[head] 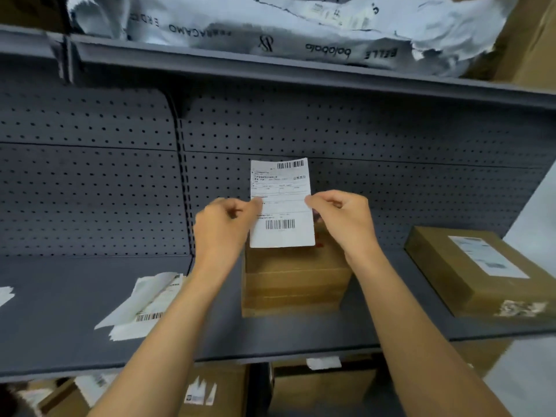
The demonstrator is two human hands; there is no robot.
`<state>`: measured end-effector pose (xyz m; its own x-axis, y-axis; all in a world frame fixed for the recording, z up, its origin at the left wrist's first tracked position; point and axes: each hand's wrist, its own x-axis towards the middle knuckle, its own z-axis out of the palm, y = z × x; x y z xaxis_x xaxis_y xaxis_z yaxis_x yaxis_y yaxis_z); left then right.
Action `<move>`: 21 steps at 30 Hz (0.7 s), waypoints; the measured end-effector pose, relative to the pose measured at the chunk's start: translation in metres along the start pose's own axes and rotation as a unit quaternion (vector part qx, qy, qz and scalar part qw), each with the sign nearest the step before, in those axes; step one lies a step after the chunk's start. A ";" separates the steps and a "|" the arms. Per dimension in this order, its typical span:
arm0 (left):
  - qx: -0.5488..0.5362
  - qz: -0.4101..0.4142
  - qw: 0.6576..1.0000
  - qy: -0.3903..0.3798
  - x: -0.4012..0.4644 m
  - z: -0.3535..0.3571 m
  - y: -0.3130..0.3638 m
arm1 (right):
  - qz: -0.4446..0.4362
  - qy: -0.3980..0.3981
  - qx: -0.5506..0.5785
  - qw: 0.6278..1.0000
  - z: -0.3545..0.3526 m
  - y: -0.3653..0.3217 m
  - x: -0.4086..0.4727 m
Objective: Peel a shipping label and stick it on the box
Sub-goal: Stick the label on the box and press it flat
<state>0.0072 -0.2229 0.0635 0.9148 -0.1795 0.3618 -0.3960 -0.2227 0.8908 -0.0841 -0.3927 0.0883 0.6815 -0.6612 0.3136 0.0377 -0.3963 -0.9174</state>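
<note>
A white shipping label point(281, 203) with barcodes at top and bottom is held upright in front of the pegboard, above a plain brown cardboard box point(294, 281) on the grey shelf. My left hand point(224, 227) pinches the label's left edge between thumb and fingers. My right hand point(343, 218) pinches its right edge. The label's lower edge overlaps the far top of the box. Whether the backing is still on the label cannot be told.
A pile of white label sheets and backing papers point(141, 308) lies on the shelf point(60, 326) at the left. A second brown box point(481, 272) bearing a label sits at the right. Grey mailer bags point(270, 22) fill the upper shelf. More boxes point(316, 389) stand below.
</note>
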 end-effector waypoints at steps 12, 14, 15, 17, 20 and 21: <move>0.106 0.014 0.994 0.015 0.005 0.053 0.002 | 0.042 -0.029 0.003 0.999 -0.024 0.041 0.045; 0.115 0.018 0.993 0.014 0.007 0.057 0.000 | 0.047 -0.028 0.001 0.999 -0.024 0.045 0.047; 0.117 0.017 0.993 0.012 0.008 0.058 -0.002 | 0.049 -0.026 -0.002 0.998 -0.023 0.048 0.047; 0.119 0.012 0.993 0.006 0.009 0.060 -0.005 | 0.051 -0.028 -0.013 0.998 -0.023 0.052 0.047; 0.136 0.005 0.991 -0.012 0.010 0.065 -0.014 | 0.069 -0.030 -0.023 0.997 -0.020 0.060 0.046; 0.143 0.007 0.990 -0.015 0.010 0.067 -0.018 | 0.072 -0.031 -0.029 0.996 -0.019 0.064 0.047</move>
<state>0.0185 -0.2847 0.0333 0.9078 -0.2114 0.3621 -0.4191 -0.4807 0.7702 -0.0642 -0.4612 0.0489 0.7209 -0.6739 0.1617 -0.1053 -0.3371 -0.9356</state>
